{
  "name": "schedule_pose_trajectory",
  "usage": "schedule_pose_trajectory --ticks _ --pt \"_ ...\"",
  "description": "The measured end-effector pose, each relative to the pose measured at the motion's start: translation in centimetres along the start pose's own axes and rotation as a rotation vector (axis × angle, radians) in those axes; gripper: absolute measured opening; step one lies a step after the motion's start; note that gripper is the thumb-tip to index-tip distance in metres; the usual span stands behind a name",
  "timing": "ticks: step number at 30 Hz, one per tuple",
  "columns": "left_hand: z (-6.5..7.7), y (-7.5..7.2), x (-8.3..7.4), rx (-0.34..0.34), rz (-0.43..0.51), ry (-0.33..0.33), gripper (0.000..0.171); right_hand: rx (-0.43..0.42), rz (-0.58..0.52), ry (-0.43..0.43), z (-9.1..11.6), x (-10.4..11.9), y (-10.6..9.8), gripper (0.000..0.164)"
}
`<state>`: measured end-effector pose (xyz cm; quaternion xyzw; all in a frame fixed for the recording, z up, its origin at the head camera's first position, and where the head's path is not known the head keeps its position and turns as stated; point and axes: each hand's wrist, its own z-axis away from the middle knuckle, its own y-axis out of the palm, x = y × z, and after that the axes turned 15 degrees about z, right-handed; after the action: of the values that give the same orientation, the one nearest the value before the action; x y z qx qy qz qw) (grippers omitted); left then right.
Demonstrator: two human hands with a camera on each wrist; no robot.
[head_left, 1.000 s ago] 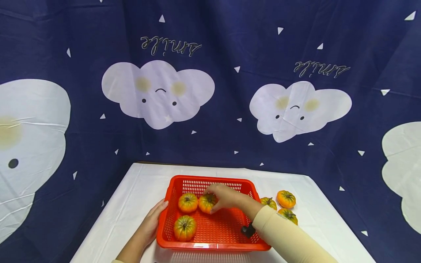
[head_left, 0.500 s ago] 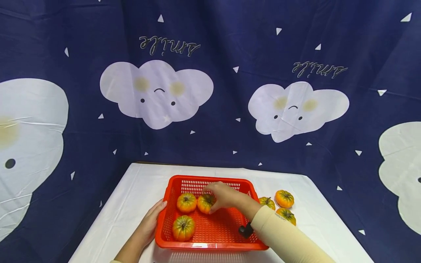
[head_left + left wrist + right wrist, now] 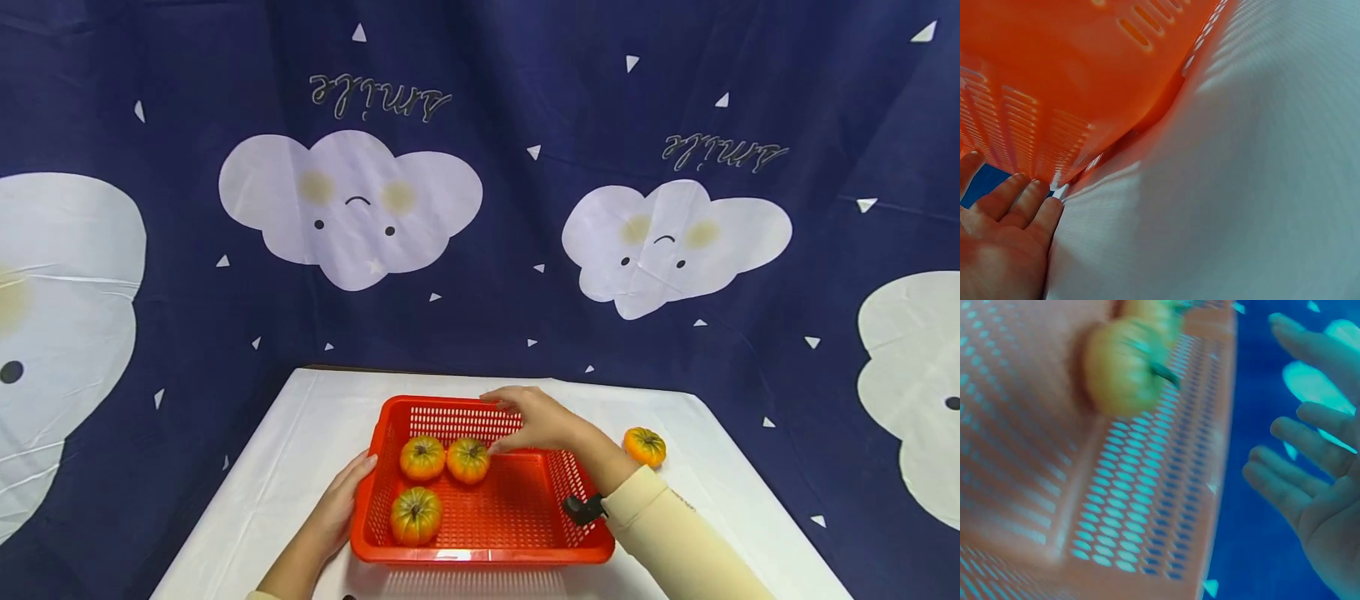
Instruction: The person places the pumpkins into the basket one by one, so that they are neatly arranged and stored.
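Note:
In the head view a red plastic basket with slotted walls stands on the table. Three small orange-green pumpkins lie in it: one at the back left, one beside it and one at the front left. My left hand touches the basket's left side at the rim; the left wrist view shows its fingers straight against the wall. My right hand is above the basket's back right part, holding nothing. Its fingers are spread apart in the right wrist view, and a blurred pumpkin appears inside the basket there.
Another pumpkin lies on the white-covered table to the right of the basket, behind my right forearm. A dark blue curtain with white clouds hangs behind the table. A black strap piece sits at my right wrist.
My right hand has let go of the back pumpkin beside the left one and has risen up and to the right. Its forearm now covers two of the pumpkins outside. My left hand stays at the basket.

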<state>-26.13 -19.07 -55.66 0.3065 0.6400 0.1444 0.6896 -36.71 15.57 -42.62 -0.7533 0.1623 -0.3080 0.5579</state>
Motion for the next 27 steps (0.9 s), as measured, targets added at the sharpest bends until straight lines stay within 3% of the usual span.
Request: schedule_pose_trajectory --ticks 5,8,12,18,23,27 --pt "-0.1 0.0 0.0 0.012 -0.006 0.002 0.065 -0.198 -0.191 0.074 1.8 -2.2 -3.2 0.068" --pt "-0.1 0.0 0.0 0.012 -0.013 0.013 0.066 -0.311 -0.237 0.152 3.2 -4.3 -4.8 0.064" --pt "0.0 0.0 0.0 0.011 -0.018 0.018 0.065 -0.375 -0.235 0.303 5.7 -7.4 -6.5 0.063" --pt "0.0 0.1 -0.3 0.010 -0.005 0.008 0.065 -0.354 -0.226 0.532 10.4 -12.2 -6.7 0.074" --pt "0.0 0.1 -0.4 0.028 0.009 0.001 0.064 -0.271 -0.251 0.687 14.7 -15.9 -5.3 0.081" --pt "0.0 0.1 -0.3 0.025 0.009 -0.008 0.065 -0.194 -0.322 0.812 17.8 -17.5 -4.1 0.084"
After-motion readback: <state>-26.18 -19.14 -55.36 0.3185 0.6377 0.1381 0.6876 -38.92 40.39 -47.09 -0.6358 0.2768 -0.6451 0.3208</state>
